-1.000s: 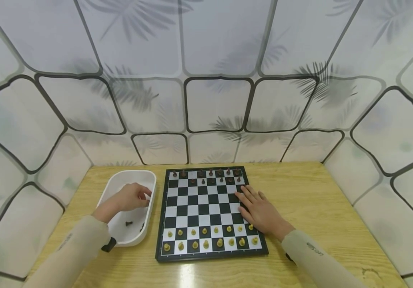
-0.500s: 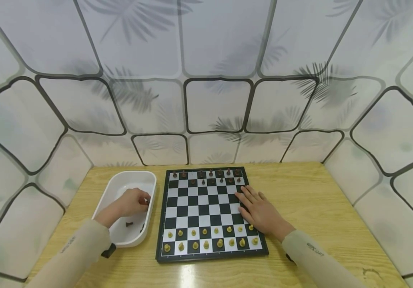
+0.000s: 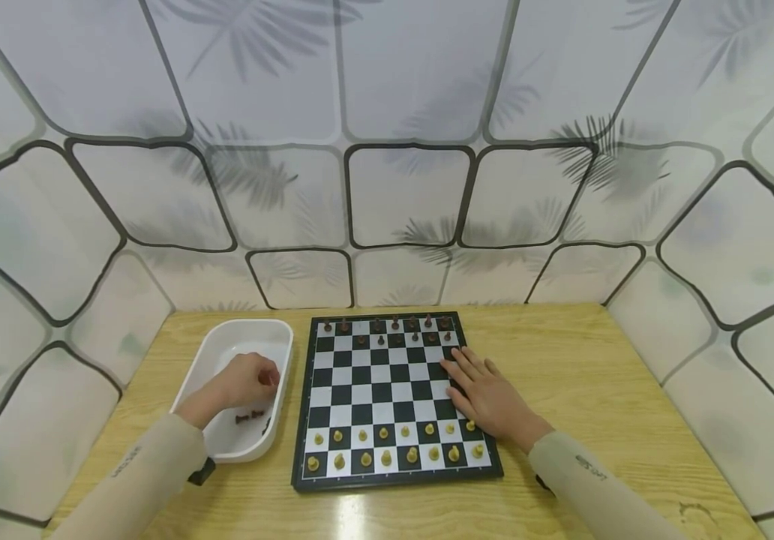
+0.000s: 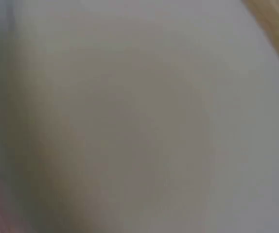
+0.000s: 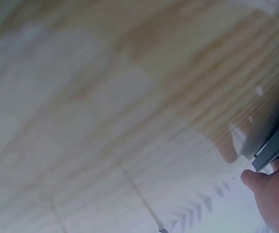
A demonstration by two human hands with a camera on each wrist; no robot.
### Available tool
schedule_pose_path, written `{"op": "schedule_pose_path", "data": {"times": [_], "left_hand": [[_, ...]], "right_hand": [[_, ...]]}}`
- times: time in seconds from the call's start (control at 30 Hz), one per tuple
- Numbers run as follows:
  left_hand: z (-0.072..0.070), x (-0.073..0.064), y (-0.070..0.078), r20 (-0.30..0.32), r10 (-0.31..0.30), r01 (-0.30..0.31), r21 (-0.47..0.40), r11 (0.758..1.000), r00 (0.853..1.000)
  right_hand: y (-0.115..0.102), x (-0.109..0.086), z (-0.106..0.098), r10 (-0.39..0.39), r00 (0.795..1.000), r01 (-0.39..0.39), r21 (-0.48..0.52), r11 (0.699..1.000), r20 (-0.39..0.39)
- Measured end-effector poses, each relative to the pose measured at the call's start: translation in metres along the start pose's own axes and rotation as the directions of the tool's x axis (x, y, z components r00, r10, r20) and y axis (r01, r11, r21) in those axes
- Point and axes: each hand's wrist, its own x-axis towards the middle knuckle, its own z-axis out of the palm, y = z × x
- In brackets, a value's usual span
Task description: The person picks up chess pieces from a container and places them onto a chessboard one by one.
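My left hand (image 3: 250,380) is inside the white plastic tray (image 3: 193,360), fingers bent near its right wall. Whether it pinches anything is hidden. Two dark reddish chess pieces, one the nearer piece (image 3: 241,419), lie beside each other below this hand, with another dark piece (image 3: 266,426) by the wall. My right hand (image 3: 491,397) rests with fingers extended on the right edge of the chessboard (image 3: 382,391). Yellow pieces (image 3: 386,457) fill two near rows; dark red pieces (image 3: 395,323) stand in two far rows with gaps. In the right wrist view, the hand (image 5: 278,194) touches the board's edge (image 5: 278,145).
The wooden table (image 3: 549,352) extends right of the board. A patterned curtain (image 3: 400,195) rises behind and at both sides. The left wrist view is blurred, mostly filled by a pale surface (image 4: 139,116).
My left hand has shifted slightly down and left inside the tray. A second dark piece now lies beside the first on the tray floor. The right hand has stayed put.
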Motion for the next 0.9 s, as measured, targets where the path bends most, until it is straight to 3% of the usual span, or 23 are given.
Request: {"op": "schedule_pose_path", "data": {"times": [0.1, 0.2, 0.37, 0.57, 0.9], "left_hand": [[-0.008, -0.005, -0.002, 0.015, -0.004, 0.004, 0.014, 1.0, 1.0], [-0.012, -0.011, -0.002, 0.083, -0.025, 0.024, 0.005, 1.0, 0.996], [-0.008, -0.019, 0.004, 0.177, -0.027, 0.026, 0.01, 1.0, 0.984], [-0.004, -0.021, 0.011, 0.194, 0.022, -0.029, 0.035, 0.999, 0.981], [0.003, -0.021, 0.014, 0.208, 0.011, -0.013, 0.011, 1.0, 0.978]], "right_hand": [[-0.001, 0.001, -0.001, 0.001, 1.0, -0.001, 0.003, 1.0, 0.007], [-0.002, 0.002, -0.004, 0.003, 1.0, -0.003, 0.003, 1.0, 0.011], [-0.002, 0.002, -0.009, -0.003, 1.0, 0.003, 0.001, 1.0, 0.009], [-0.002, 0.001, -0.007, -0.005, 1.0, 0.005, 0.001, 1.0, 0.013], [-0.002, -0.001, -0.005, -0.014, 1.0, 0.014, 0.002, 1.0, -0.001]]}}
